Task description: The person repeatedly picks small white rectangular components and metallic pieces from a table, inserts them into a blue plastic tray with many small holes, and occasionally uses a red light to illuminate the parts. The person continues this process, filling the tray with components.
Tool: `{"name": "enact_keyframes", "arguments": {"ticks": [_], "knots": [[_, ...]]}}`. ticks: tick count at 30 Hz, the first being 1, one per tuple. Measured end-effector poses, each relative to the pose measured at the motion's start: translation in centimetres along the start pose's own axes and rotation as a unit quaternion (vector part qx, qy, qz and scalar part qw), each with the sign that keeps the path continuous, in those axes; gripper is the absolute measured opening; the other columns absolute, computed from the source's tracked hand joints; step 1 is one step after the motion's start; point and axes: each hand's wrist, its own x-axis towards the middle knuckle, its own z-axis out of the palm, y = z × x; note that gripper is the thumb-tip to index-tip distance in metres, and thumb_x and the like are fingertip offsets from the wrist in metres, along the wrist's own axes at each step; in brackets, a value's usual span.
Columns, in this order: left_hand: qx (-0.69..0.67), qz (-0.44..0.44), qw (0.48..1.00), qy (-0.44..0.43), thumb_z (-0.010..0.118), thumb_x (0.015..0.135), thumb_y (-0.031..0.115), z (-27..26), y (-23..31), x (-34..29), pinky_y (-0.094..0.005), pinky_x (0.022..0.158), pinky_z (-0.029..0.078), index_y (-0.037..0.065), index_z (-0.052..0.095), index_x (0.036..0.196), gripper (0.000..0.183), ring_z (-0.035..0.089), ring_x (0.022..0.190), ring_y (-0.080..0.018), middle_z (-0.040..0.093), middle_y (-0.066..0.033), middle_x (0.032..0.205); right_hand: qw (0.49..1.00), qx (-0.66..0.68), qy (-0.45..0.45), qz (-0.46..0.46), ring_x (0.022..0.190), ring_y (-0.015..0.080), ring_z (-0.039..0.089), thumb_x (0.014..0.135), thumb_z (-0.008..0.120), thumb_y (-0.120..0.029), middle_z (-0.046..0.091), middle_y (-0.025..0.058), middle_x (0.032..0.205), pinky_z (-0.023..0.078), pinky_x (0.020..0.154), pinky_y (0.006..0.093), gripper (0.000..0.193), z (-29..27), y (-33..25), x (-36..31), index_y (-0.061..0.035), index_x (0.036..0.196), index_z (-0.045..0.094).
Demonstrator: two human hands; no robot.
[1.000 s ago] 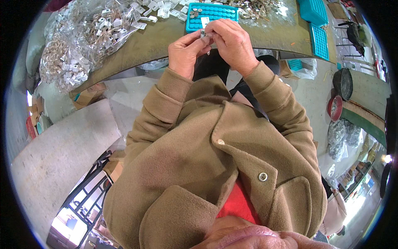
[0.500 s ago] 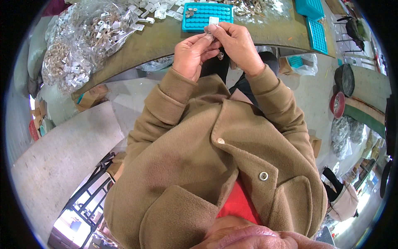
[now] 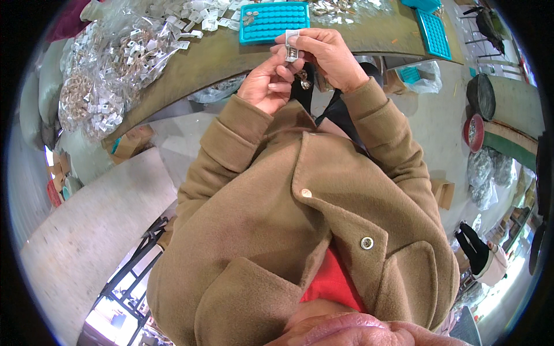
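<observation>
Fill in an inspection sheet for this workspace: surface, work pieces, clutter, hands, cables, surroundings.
Surface: olive-brown tabletop, strewn with small pieces toward its far side.
Work pieces: small white-and-silver piece, held up near a turquoise tray; round silver pieces sit in the tray's upper-left corner.
Clutter: clear plastic bag of white pieces and tan strands at left; loose white pieces beside it.
Hands: right hand pinches the piece; left hand is at its left side, contact unclear.
Cables: nothing clearly seen.
Surroundings: cardboard box at left, black basin and red basin at right, another person far right.
</observation>
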Motion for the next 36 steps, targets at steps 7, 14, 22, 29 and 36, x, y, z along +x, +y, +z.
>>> {"name": "enact_keyframes", "arguments": {"ticks": [7,14,22,29,36], "knots": [[-0.013,0.042,0.998,0.040,0.064,0.092,0.030,0.6,-0.8,0.5,-0.0126,0.041,0.032,0.011,0.059,0.104,0.024,0.045,0.058,0.0018,0.063,-0.0003,0.095,0.986,-0.146,-0.057,-0.062,0.088,0.0132,0.064,0.086,0.069,-0.014,0.069,0.0056,0.096,0.050,0.085,0.0296,0.036,-1.0,0.1,-0.9,-0.0052,0.121,0.066],[0.123,0.018,0.988,0.086,0.057,0.096,0.036,0.8,-1.3,1.3,-0.0149,0.044,0.033,0.010,0.058,0.101,0.027,0.047,0.060,-0.0007,0.062,0.0025,0.089,0.782,-0.514,0.038,-0.349,0.087,0.0304,0.060,0.080,0.069,-0.012,0.065,0.0105,0.095,0.051,0.076,0.0383,0.033,-2.2,1.3,-2.1,-0.0068,0.112,0.066],[0.195,-0.011,0.971,0.135,0.061,0.095,0.026,-0.1,-2.9,2.2,-0.0165,0.048,0.038,0.012,0.062,0.105,0.017,0.055,0.071,-0.0035,0.065,0.0030,0.090,0.776,-0.549,0.049,-0.307,0.086,0.0271,0.061,0.079,0.068,-0.011,0.066,0.0088,0.093,0.051,0.075,0.0350,0.026,-3.4,3.1,-4.4,-0.0063,0.105,0.067],[0.373,0.091,0.920,0.080,0.054,0.097,0.019,1.0,-3.1,2.7,-0.0330,0.080,0.050,-0.001,0.063,0.112,0.027,0.064,0.087,-0.0153,0.067,-0.0051,0.095,0.639,-0.656,0.227,-0.331,0.126,0.0300,0.046,0.082,0.069,-0.033,0.058,0.0076,0.128,0.032,0.106,0.0457,0.036,-8.5,1.3,-2.4,-0.0129,0.113,0.067],[0.312,0.055,0.940,0.128,0.052,0.098,0.024,0.8,-1.8,3.5,-0.0315,0.079,0.050,-0.001,0.061,0.108,0.028,0.052,0.068,-0.0078,0.048,0.0048,0.073,0.589,-0.718,0.246,-0.276,0.132,0.0267,0.039,0.085,0.067,-0.036,0.054,0.0010,0.133,0.023,0.111,0.0453,0.027,-9.3,2.4,-1.9,-0.0203,0.106,0.070]]}}
